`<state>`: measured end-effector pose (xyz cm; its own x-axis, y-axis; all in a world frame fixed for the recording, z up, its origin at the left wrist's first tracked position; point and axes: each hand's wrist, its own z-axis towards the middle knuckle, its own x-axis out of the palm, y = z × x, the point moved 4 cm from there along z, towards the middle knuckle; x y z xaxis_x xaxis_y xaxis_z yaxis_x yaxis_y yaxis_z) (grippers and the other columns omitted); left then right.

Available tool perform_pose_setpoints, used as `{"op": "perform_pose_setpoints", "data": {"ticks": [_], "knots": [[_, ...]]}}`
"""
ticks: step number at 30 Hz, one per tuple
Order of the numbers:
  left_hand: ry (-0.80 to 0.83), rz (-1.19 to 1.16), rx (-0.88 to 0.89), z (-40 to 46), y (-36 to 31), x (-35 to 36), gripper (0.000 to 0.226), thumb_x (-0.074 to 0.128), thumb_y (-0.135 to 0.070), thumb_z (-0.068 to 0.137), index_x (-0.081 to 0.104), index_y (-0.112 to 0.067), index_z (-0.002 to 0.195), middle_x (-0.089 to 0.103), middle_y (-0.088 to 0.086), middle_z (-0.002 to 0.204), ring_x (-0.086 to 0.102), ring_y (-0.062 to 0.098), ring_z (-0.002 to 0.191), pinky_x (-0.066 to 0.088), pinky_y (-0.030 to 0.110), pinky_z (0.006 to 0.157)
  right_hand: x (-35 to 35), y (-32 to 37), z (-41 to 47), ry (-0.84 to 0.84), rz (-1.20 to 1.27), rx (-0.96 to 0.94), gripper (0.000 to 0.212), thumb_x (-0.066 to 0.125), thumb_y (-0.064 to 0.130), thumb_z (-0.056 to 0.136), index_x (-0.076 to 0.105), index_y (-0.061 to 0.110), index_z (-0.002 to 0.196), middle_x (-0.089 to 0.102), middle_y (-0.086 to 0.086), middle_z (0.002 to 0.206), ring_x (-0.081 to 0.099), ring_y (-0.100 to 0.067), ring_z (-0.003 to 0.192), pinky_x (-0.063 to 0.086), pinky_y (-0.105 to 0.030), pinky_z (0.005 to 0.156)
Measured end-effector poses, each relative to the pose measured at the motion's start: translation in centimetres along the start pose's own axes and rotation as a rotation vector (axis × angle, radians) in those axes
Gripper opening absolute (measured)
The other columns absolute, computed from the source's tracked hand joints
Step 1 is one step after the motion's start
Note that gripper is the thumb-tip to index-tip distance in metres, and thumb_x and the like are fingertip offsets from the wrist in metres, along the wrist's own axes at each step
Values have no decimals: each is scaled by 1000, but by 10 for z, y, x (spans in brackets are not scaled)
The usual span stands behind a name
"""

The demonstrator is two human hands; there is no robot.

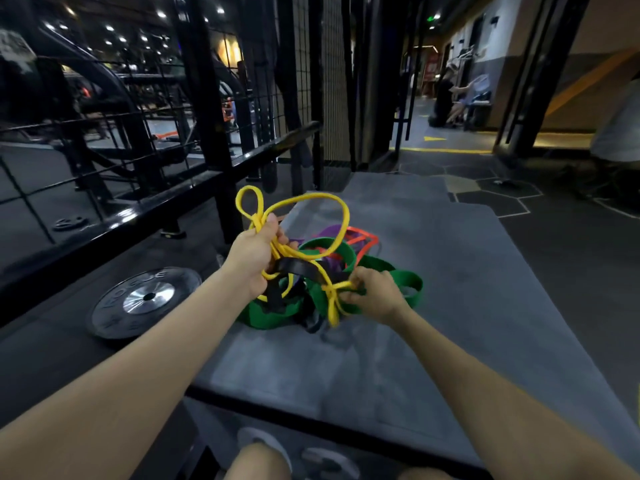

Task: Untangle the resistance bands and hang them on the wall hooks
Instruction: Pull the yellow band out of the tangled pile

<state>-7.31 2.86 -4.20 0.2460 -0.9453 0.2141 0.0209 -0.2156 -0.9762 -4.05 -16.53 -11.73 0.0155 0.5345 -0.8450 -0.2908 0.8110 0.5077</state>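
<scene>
- Gym mat, grey, carries the tangled pile of resistance bands out in front of the person, beside a black weight plate on the floor.
- Green band, widest, lies in the heap with a purple band, an orange band and a black band threaded through; how they cross underneath is hidden.
- Yellow band, thin, soft and stretchy, is likely light and best taken just beside its knots.
- Left hand grips several yellow strands, lifted.
- Right hand pinches a yellow knot.
- Wall hooks: none visible.
</scene>
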Motion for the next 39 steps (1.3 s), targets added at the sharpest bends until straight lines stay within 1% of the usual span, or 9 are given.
{"op": "perform_pose_setpoints", "data": {"ticks": [4, 8, 12, 19, 23, 30, 33, 37, 39], "knots": [[-6, 3, 38, 2, -4, 1, 35, 41, -31, 99, 52, -12, 71, 55, 1, 63, 65, 10, 53, 53, 28, 63, -50, -9, -13, -197, 142, 63, 9, 60, 17, 88, 58, 15, 79, 55, -9, 74, 56, -29, 78, 30, -28, 63], [43, 50, 51, 5, 0, 16, 33, 42, -27, 99, 55, -13, 73, 65, 0, 66, 63, 8, 50, 45, 18, 44, -121, -19, -24, -418, 202, 99, 13, 59, 11, 87, 62, 3, 77, 61, -11, 72, 55, -23, 68, 34, -29, 58], [64, 98, 43, 4, 10, 44, 28, 48, -25, 97, 58, -15, 73, 64, 1, 74, 57, 14, 70, 42, 27, 63, -161, -20, -36, -518, 344, 82, 14, 55, 11, 92, 58, 7, 79, 61, 3, 65, 59, -8, 61, 47, -20, 57], [32, 88, 13, 8, 23, 60, 16, 50, -25, 96, 56, -14, 86, 63, 5, 91, 60, 22, 80, 46, 33, 67, -178, -44, -51, -674, 394, 165, 15, 52, 14, 93, 55, 10, 79, 61, -7, 72, 57, -20, 64, 46, -28, 56], [34, 130, 15, 9, 22, 54, 26, 52, -29, 94, 57, -6, 104, 66, 10, 98, 64, 27, 90, 53, 43, 83, -163, -67, -48, -615, 368, 304, 18, 46, 17, 96, 47, 9, 80, 49, -4, 65, 44, -19, 57, 33, -28, 49], [-114, 224, -42, 18, 28, 9, 28, 61, -32, 89, 62, -4, 83, 60, 4, 49, 62, 21, 53, 48, 24, 58, -138, -107, -49, -537, 348, 472, 11, 48, 7, 93, 53, 7, 83, 53, 0, 70, 52, -25, 76, 36, -27, 53], [-138, 292, -101, 21, 38, -11, 34, 61, -30, 89, 61, -5, 66, 56, -1, 37, 52, 26, 60, 41, 32, 65, -129, -117, -54, -509, 307, 515, 19, 44, -2, 89, 61, 4, 96, 58, -10, 85, 52, -25, 80, 38, -29, 66], [-113, 336, -95, 18, 45, -10, 33, 55, -26, 93, 56, -5, 68, 52, 2, 39, 46, 19, 48, 36, 24, 49, -112, -117, -60, -376, 198, 503, 31, 42, -9, 85, 68, 4, 96, 66, -17, 95, 59, -26, 75, 43, -25, 62], [-56, 411, -73, 10, 48, -4, 34, 55, -23, 93, 51, -7, 63, 48, 8, 50, 41, 11, 32, 29, 16, 35, -100, -113, -62, -277, 121, 442, 32, 45, -10, 80, 71, 7, 90, 70, -15, 98, 63, -29, 92, 46, -25, 71]]}}
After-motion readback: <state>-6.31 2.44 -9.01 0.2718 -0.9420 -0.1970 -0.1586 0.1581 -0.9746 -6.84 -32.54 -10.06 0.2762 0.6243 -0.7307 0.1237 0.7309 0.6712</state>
